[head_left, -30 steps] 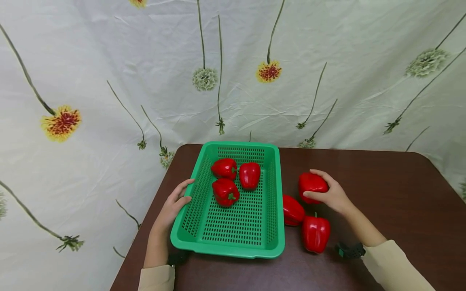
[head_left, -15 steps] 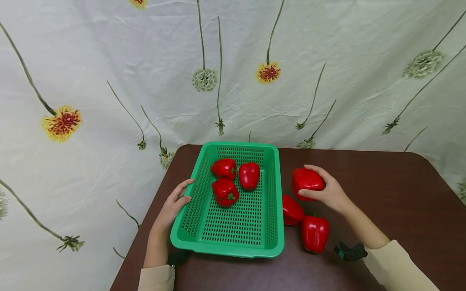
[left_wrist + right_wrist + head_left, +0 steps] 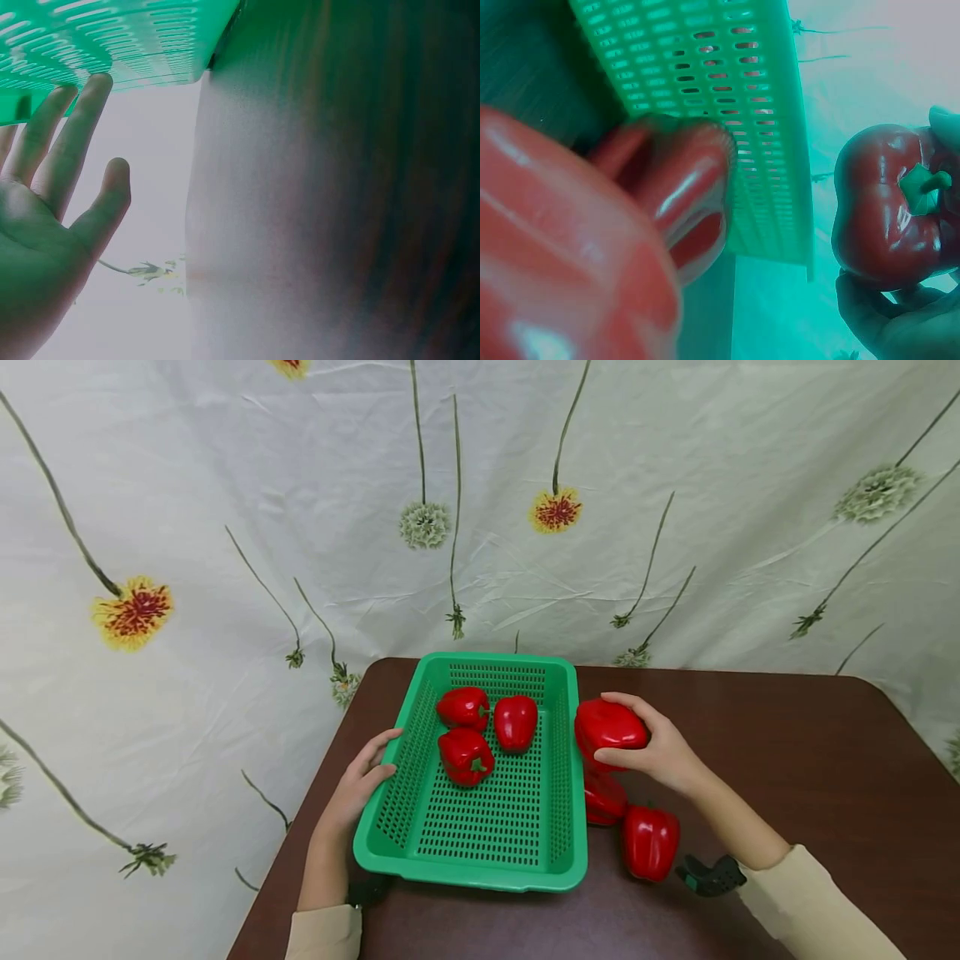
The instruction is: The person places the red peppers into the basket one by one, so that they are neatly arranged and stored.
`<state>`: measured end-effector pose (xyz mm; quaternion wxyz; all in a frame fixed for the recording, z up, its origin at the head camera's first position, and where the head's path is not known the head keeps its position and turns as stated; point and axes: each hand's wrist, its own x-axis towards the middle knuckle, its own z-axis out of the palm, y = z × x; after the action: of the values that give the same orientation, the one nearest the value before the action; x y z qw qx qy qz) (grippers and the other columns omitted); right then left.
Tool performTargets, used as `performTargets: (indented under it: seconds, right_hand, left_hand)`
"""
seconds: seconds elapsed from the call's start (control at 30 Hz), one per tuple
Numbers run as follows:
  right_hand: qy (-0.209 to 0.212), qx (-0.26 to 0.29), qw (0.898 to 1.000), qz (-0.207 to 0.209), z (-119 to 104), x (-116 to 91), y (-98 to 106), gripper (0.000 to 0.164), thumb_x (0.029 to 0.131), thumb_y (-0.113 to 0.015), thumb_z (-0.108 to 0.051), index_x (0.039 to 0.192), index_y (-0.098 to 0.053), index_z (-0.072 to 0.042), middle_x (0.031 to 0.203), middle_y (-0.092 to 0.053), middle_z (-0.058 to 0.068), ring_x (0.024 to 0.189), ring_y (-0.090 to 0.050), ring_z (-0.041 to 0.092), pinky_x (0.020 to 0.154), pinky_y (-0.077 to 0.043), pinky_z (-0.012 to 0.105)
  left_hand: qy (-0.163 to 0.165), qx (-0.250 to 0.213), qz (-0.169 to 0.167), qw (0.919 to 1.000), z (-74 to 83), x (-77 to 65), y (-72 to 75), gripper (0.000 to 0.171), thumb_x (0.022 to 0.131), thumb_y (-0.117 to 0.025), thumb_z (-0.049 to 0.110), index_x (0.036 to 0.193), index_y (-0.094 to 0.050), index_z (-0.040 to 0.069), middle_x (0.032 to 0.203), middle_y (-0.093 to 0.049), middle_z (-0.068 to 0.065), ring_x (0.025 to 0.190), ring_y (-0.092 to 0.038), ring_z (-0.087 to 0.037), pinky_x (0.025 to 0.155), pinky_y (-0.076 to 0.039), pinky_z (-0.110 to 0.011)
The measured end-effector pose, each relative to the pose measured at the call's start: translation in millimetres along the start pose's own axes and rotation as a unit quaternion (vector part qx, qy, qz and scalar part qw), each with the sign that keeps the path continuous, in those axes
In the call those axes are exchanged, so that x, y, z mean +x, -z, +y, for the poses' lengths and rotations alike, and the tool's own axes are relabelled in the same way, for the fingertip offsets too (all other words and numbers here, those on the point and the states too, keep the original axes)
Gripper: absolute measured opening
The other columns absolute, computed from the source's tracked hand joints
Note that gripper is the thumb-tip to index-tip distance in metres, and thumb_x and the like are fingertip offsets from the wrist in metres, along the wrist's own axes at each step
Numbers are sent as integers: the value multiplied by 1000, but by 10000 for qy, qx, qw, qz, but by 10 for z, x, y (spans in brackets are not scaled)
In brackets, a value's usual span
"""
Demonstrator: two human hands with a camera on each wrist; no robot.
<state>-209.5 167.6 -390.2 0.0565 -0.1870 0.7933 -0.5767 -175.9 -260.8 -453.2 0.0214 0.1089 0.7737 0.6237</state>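
Note:
A red bell pepper [image 3: 609, 724] is gripped between the thumb and fingers of my right hand [image 3: 663, 752], held at the right rim of a green basket [image 3: 491, 881]. Its green stem shows in the right wrist view. My left hand [image 3: 358, 785] rests against the basket's left side, fingers fairly straight; in the left wrist view the fingertips touch the slotted wall [image 3: 135, 41]. Inside the basket lie three more peppers, an upper left one [image 3: 462, 707], a right one [image 3: 515, 723] and a lower one [image 3: 465, 757].
Two red peppers lie on the dark brown table [image 3: 787, 760] right of the basket: one [image 3: 603, 799] close against its wall, another [image 3: 651, 843] nearer the front. A flowered white cloth [image 3: 337, 485] hangs behind the table. A dark band [image 3: 711, 877] sits below the right sleeve.
My right hand has lifted its pepper off the table and carried it left, up to the basket's right rim. The left hand and the basket have stayed in place.

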Motion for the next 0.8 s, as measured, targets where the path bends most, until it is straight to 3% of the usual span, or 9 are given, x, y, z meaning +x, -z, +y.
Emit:
performTargets:
  seconds: [0.23,0.43,0.8]
  right_hand:
    - [36,94,9998,-151,-87,70,-91,69,76,-76,-16,135,-41,-15,126,-46,11,107,-46,34,72,-51,38]
    - [92,225,9991,-339,-131,147,-186,68,75,-76,-16,135,-42,-17,127,-45,11,110,-45,34,73,-51,40]
    - [78,430,9967,-686,-138,285,-401,68,75,-77,-18,134,-43,-20,128,-45,9,113,-43,34,74,-50,40]
  left_hand:
    - [102,83,-11,9999,209,-37,-53,48,97,-40,1,143,-30,4,150,-20,-13,135,-21,-28,91,-36,-33]
    - [59,116,21,9999,286,-55,-82,47,96,-40,1,142,-30,2,150,-17,-15,137,-13,-30,97,-27,-52]
    - [30,28,31,10000,7,2,-8,48,97,-43,5,143,-32,10,151,-19,-8,138,-13,-26,97,-26,-53]
